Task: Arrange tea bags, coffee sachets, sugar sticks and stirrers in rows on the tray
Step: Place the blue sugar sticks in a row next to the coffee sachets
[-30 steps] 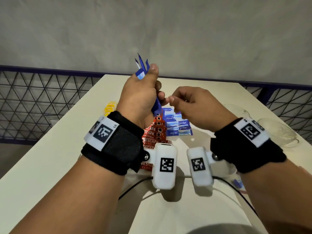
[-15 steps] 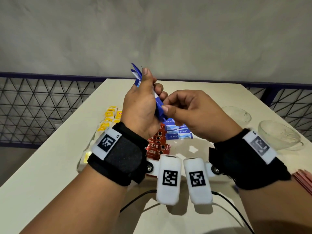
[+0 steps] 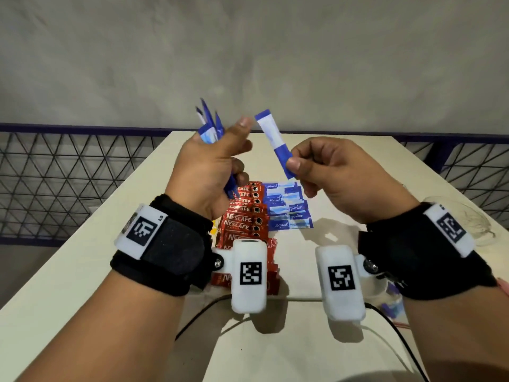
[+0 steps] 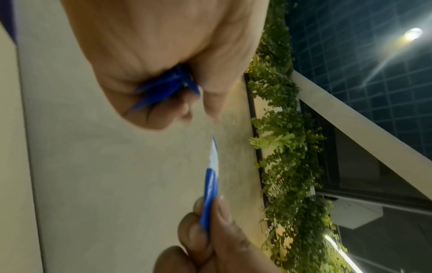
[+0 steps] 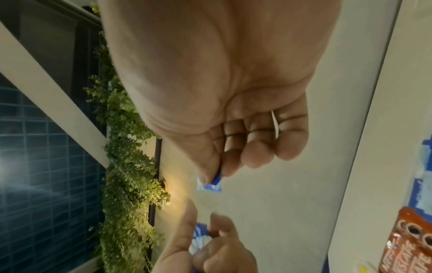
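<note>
Pinching one sugar stick point(image 3: 276, 146) in R hand point(image 3: 330, 177), L hand point(image 3: 209, 172) grip round blue stick bunch point(image 3: 208, 125).

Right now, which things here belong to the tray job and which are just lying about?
Job:
single stick, pinched by right hand
stick bunch, gripped by left hand
coffee sachets
laid sticks

Lying about:
glass bowl
cable

The left hand point(image 3: 209, 172) and its wrist camera point(image 3: 249, 274) hide the nearer coffee sachets point(image 3: 245, 216); the tray cannot be made out.
</note>
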`<state>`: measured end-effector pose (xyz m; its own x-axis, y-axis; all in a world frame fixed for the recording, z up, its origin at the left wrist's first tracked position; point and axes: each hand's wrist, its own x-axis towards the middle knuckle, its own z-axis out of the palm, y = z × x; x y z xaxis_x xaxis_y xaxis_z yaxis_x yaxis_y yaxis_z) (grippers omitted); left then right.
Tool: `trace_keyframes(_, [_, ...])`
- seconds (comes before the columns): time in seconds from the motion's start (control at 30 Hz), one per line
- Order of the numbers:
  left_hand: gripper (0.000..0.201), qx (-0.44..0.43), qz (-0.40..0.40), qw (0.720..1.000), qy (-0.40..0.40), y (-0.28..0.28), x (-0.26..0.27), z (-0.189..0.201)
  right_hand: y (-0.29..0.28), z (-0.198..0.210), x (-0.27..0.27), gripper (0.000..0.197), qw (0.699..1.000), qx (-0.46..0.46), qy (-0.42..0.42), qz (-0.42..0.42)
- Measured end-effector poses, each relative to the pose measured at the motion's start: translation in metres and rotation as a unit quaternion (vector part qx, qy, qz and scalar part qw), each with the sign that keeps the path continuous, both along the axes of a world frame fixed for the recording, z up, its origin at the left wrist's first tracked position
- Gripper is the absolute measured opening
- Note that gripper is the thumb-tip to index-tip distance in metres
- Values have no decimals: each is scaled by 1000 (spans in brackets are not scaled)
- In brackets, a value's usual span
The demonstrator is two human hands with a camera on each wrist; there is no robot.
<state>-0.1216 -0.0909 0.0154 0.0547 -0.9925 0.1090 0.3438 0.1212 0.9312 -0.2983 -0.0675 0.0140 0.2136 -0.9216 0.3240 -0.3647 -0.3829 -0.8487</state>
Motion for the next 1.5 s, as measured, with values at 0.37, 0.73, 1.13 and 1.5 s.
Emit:
trace_keyframes(0.37, [18, -33, -27, 998, -38, 11, -10, -1, 3, -1, 6, 24, 999, -21, 13, 22])
trace_keyframes(0.73, [5, 75, -161, 984, 6, 15, -15, -1, -5, -3, -2, 17, 981, -194, 22, -10])
trace_keyframes(1.13, [22, -107, 8, 972, -211, 7, -7, -6, -4, 1, -16, 14, 992, -57, 103, -48])
trace_keyframes(1.5, [20, -104, 39, 977, -181, 4, 0, 0, -24, -24, -21, 11, 921, 22, 382, -66])
